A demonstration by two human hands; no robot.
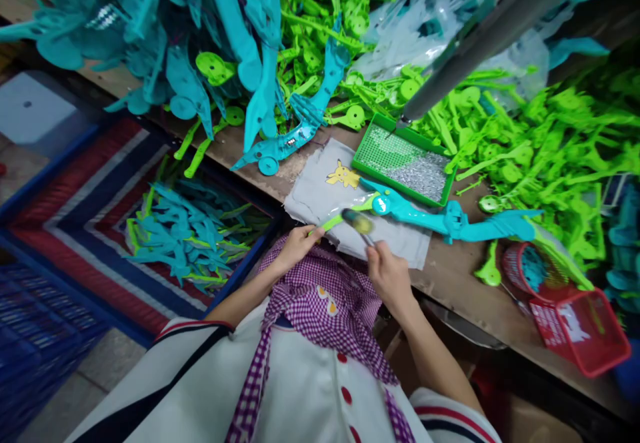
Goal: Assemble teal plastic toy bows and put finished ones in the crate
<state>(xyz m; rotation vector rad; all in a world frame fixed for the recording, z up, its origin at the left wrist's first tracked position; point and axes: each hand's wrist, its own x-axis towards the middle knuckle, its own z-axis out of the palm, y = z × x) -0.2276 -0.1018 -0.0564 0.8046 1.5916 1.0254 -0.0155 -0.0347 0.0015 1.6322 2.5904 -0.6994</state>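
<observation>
My left hand [299, 246] pinches the near end of a thin green plastic strip [334, 221]. That strip runs up to the round joint of a long turquoise plastic part [417, 215], which stretches right across the workbench. My right hand [389, 273] is closed around the handle of a small mallet [361, 221]. Its dark and yellowish head is blurred by motion, above or beside the strip; contact cannot be made out. Under the work lies a grey cloth [313, 186] with a yellow cartoon figure. Behind it stands a green tray [371, 171] of small shiny metal pieces.
Green plastic parts [520, 143] and turquoise parts [145, 36] are heaped along the back. A grey pole [470, 49] slants down over the tray. Red baskets [575, 323] stand at right. At lower left, a blue-rimmed crate [75, 176] with striped lining holds assembled pieces [187, 233].
</observation>
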